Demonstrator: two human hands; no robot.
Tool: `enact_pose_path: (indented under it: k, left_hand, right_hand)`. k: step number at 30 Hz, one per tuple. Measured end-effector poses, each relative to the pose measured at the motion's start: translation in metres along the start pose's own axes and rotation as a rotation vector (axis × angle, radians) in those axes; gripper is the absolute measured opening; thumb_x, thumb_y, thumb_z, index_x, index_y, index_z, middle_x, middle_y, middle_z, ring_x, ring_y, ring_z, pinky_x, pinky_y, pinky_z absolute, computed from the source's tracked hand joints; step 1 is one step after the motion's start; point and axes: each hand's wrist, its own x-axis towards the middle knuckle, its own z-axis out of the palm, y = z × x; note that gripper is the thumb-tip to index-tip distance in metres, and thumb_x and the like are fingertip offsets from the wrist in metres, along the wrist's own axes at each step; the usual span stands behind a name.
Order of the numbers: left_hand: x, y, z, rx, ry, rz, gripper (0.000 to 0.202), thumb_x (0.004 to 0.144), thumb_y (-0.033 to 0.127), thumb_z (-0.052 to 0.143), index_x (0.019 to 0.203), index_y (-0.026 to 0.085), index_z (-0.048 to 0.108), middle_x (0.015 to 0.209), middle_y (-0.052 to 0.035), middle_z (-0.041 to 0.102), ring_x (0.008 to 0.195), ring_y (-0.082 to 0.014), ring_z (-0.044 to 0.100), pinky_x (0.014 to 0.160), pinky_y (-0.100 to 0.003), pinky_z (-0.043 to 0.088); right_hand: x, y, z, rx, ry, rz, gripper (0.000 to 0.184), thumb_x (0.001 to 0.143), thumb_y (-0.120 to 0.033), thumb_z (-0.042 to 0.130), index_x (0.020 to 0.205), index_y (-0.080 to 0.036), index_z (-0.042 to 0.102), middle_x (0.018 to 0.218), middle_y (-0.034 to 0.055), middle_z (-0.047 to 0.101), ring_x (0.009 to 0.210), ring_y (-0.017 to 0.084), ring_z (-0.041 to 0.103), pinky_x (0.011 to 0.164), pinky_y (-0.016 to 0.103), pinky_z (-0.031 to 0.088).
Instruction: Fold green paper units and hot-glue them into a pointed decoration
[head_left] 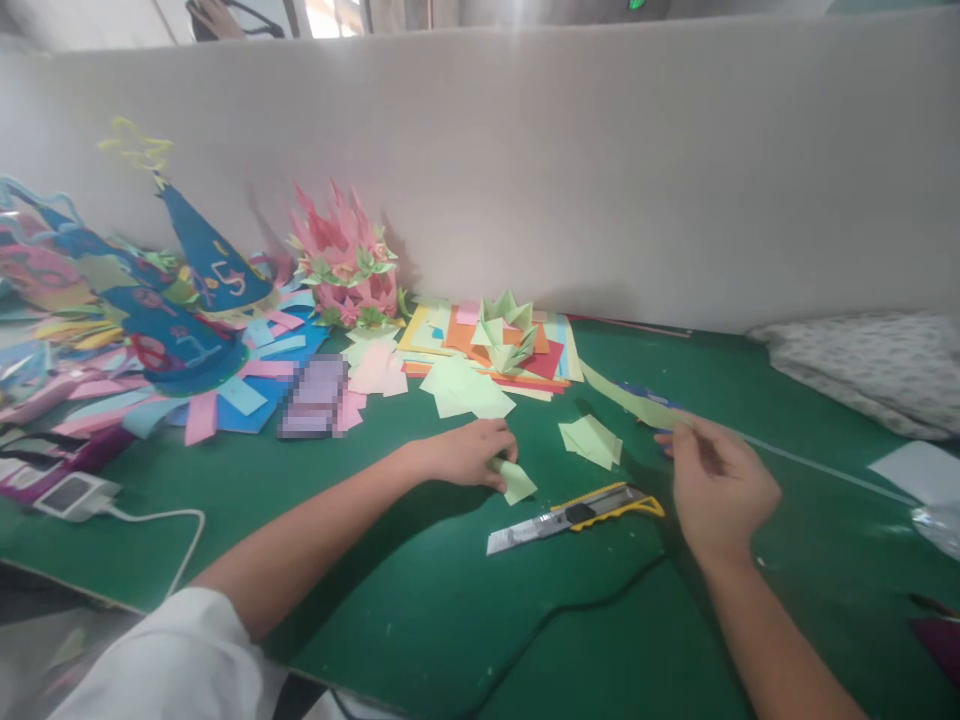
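My left hand [469, 452] rests knuckles-up on the green table [420, 620], fingers curled over a small folded light-green paper piece [516, 481]. My right hand [716, 480] is raised a little, thumb and fingers pinched on the end of a long light-green paper strip [626, 398] that runs back to the left. A yellow utility knife [574, 515] with its blade out lies between the two hands. Another folded light-green piece [591, 440] lies just beyond the knife.
A stack of coloured paper sheets [487, 350] with green folded shapes sits at the back. A pink paper flower [345, 262], blue paper cones [210, 255] and paper strips fill the left. A white charger [75, 495] and a patterned cloth [862, 360] lie at the sides.
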Motion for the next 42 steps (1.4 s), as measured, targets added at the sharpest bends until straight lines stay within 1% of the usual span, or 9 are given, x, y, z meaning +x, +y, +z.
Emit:
enact_pose_path:
  k: [6,13,18,27,31,35,38,40,42]
  left_hand:
    - [0.05,0.009,0.01,-0.131,0.181,0.015,0.043,0.074,0.021,0.067,0.112,0.017,0.046,0.096,-0.0063,0.056,0.087,-0.0209,0.055,0.075,-0.031,0.045]
    - [0.117,0.014,0.033,-0.026,0.537,0.121,0.045,0.072,0.024,0.07,0.112,0.019,0.049,0.124,-0.0142,0.04,0.113,-0.028,0.045,0.096,-0.045,0.039]
    - [0.115,0.01,0.038,0.13,0.391,0.213,0.054,0.066,0.046,0.074,0.109,0.018,0.057,0.125,-0.0173,0.04,0.118,-0.0351,0.039,0.097,-0.051,0.036]
    - [0.142,0.0,0.026,-0.086,0.447,0.116,0.033,0.071,0.026,0.071,0.099,0.014,0.056,0.111,-0.0122,0.044,0.092,-0.0211,0.054,0.085,-0.039,0.047]
    - [0.117,0.003,0.021,-0.314,0.523,0.076,0.009,0.082,0.019,0.056,0.09,0.016,0.055,0.102,-0.0076,0.051,0.084,-0.0162,0.056,0.086,-0.038,0.047]
    - [0.063,0.013,0.019,-0.97,0.493,-0.036,0.024,0.092,0.033,0.044,0.109,0.017,0.044,0.096,-0.0076,0.056,0.084,-0.0154,0.06,0.079,-0.036,0.05]
    - [0.022,0.015,0.023,-1.223,0.493,-0.11,0.052,0.084,0.041,0.057,0.124,0.02,0.032,0.111,-0.012,0.053,0.089,-0.0177,0.062,0.081,-0.038,0.05]
    - [0.001,0.009,0.029,-1.224,0.579,-0.168,0.072,0.073,0.036,0.071,0.127,0.02,0.028,0.111,-0.0107,0.055,0.093,-0.019,0.061,0.083,-0.038,0.05]
    - [-0.014,-0.001,0.034,-1.174,0.68,-0.212,0.082,0.067,0.034,0.076,0.129,0.02,0.025,0.101,-0.0071,0.06,0.091,-0.0196,0.061,0.083,-0.038,0.049]
  right_hand:
    - [0.002,-0.002,-0.002,-0.014,0.033,-0.052,0.023,0.084,-0.029,0.056,0.097,-0.016,0.07,0.081,0.0076,0.069,0.062,0.017,0.064,0.062,0.032,0.053]
    - [0.004,-0.007,-0.007,-0.06,0.051,-0.077,0.023,0.085,-0.03,0.054,0.096,-0.016,0.069,0.083,0.0079,0.07,0.063,0.018,0.065,0.066,0.035,0.054]
    - [0.004,-0.008,-0.008,-0.062,0.034,-0.072,0.022,0.086,-0.029,0.053,0.098,-0.018,0.069,0.084,0.0075,0.069,0.064,0.018,0.064,0.064,0.033,0.054]
    - [0.002,-0.004,-0.007,-0.071,0.012,-0.077,0.021,0.085,-0.028,0.054,0.097,-0.019,0.069,0.081,0.007,0.069,0.063,0.019,0.064,0.065,0.034,0.054]
    - [0.001,-0.006,-0.005,-0.051,0.001,-0.084,0.02,0.085,-0.026,0.055,0.096,-0.019,0.069,0.081,0.0063,0.069,0.064,0.018,0.064,0.065,0.033,0.054]
    - [-0.011,-0.018,-0.001,-0.033,-0.109,-0.169,0.019,0.084,-0.021,0.053,0.095,-0.021,0.069,0.085,0.0045,0.07,0.074,0.019,0.066,0.074,0.034,0.054]
    - [-0.024,-0.034,0.005,0.004,-0.389,-0.377,0.025,0.086,-0.016,0.049,0.095,-0.026,0.069,0.093,0.0022,0.071,0.088,0.019,0.066,0.081,0.033,0.052]
    - [-0.03,-0.043,0.009,0.052,-0.669,-0.522,0.029,0.087,-0.017,0.047,0.104,-0.029,0.067,0.102,0.0005,0.07,0.094,0.018,0.065,0.081,0.032,0.052]
    - [-0.028,-0.044,0.013,0.04,-0.799,-0.555,0.029,0.087,-0.023,0.05,0.113,-0.029,0.062,0.108,0.0016,0.069,0.099,0.019,0.063,0.084,0.034,0.051]
